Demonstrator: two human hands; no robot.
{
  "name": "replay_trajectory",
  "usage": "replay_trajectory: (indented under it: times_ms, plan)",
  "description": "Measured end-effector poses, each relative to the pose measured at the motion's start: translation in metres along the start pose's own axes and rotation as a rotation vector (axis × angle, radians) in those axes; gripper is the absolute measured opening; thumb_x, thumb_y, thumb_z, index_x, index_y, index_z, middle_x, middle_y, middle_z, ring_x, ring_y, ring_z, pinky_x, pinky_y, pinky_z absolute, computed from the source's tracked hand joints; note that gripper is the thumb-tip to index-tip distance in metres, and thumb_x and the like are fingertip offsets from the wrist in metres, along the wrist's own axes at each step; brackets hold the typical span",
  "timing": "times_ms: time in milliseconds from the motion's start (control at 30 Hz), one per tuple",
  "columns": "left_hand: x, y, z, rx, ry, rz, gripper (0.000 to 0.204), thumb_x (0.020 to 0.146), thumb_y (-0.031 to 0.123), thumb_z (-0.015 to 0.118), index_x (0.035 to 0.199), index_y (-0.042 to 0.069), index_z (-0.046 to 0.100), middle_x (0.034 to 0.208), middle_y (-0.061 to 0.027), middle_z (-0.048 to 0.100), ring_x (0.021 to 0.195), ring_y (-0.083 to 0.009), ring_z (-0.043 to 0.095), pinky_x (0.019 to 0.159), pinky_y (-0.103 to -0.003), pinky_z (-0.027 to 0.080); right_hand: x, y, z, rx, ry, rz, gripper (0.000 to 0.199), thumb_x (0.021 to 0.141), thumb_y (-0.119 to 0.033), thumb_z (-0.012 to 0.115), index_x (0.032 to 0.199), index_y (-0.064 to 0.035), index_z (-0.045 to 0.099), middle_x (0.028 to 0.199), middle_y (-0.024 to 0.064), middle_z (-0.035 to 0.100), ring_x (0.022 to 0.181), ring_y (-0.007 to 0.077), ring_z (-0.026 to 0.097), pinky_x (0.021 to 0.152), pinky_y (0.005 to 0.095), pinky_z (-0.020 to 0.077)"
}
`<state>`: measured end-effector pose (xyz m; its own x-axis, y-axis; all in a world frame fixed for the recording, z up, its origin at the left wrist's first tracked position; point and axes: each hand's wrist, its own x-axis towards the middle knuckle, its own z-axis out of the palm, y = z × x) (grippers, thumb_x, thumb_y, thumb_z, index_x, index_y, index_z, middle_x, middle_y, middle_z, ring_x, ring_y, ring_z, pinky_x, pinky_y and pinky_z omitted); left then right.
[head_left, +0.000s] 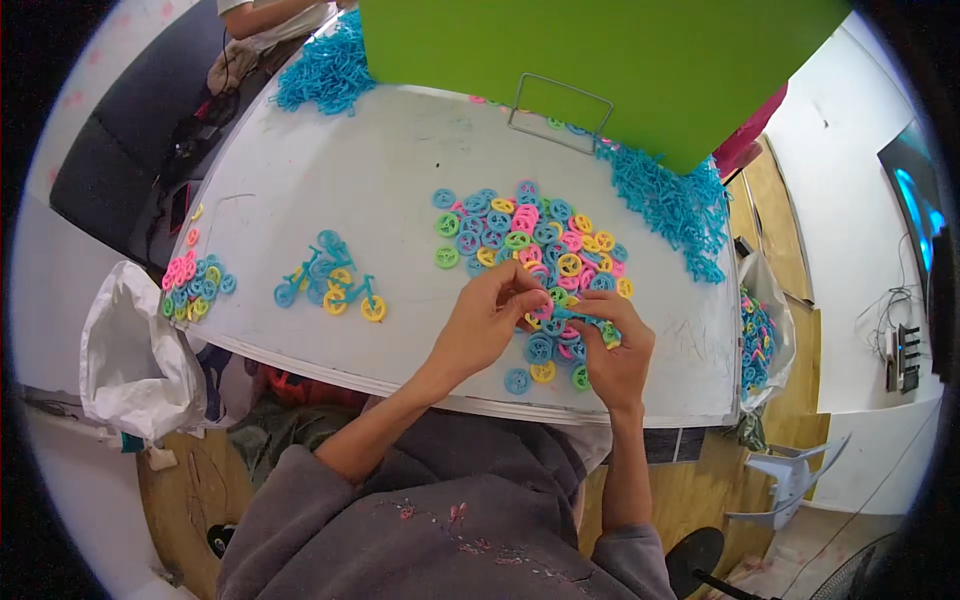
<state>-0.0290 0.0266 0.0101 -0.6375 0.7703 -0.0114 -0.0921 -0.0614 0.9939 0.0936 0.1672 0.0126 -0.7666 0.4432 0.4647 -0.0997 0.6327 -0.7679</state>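
Observation:
Over the near part of a pile of small plastic wheels [490,228] in blue, pink, yellow and green, both my hands work on one toy bicycle. My right hand [618,352] pinches its blue bicycle frame [572,314], with green and yellow by the fingers. Thumb and forefinger of my left hand [490,318] are closed around a pink wheel [543,309] at the frame's other end. Fingers partly cover how the parts join. Left of my hands, several blue toy bicycles [345,283] with yellow and blue wheels lie in a small heap.
Blue frames lie heaped at the right [668,208] and far left [325,72] of the white table [400,150]. A green panel [600,60] and wire stand [560,112] rise behind. White bags hang at the left [140,350] and right [778,330]. Another person [275,20] sits far left.

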Motion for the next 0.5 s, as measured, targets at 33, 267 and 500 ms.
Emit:
replay_trajectory:
  times_ms: [33, 267, 500]
  plan:
    - [0.000, -0.003, -0.001, -0.027, -0.008, -0.023, 0.011, 0.092, 0.010, 0.057, 0.095, 0.000, 0.056, 0.088, -0.0059, 0.061, 0.078, -0.0128, 0.061, 0.072, -0.027, 0.052, 0.001, -0.001, 0.000, 0.001, -0.001, 0.000, 0.020, 0.071, 0.010, 0.066, 0.088, 0.0001, 0.065, 0.094, 0.0120, 0.066, 0.093, 0.0217, 0.062, 0.082, 0.0309, 0.0473]
    - [-0.007, 0.002, 0.004, -0.139, 0.012, -0.140, 0.010, 0.095, 0.011, 0.050, 0.097, 0.001, 0.050, 0.091, -0.0071, 0.059, 0.082, -0.0152, 0.062, 0.065, -0.031, 0.058, 0.002, -0.007, -0.004, -0.058, -0.029, 0.048, 0.020, 0.070, 0.011, 0.066, 0.086, -0.0003, 0.065, 0.089, 0.0113, 0.065, 0.087, 0.0214, 0.063, 0.078, 0.0307, 0.0480]
    - [-0.007, -0.005, 0.011, -0.042, 0.072, -0.068, 0.011, 0.096, 0.011, 0.049, 0.095, 0.000, 0.047, 0.088, -0.0077, 0.057, 0.081, -0.0142, 0.060, 0.064, -0.030, 0.060, 0.001, -0.011, -0.003, -0.034, -0.083, 0.083, 0.021, 0.069, 0.012, 0.065, 0.086, 0.0004, 0.065, 0.088, 0.0106, 0.065, 0.085, 0.0191, 0.062, 0.077, 0.0295, 0.0483]
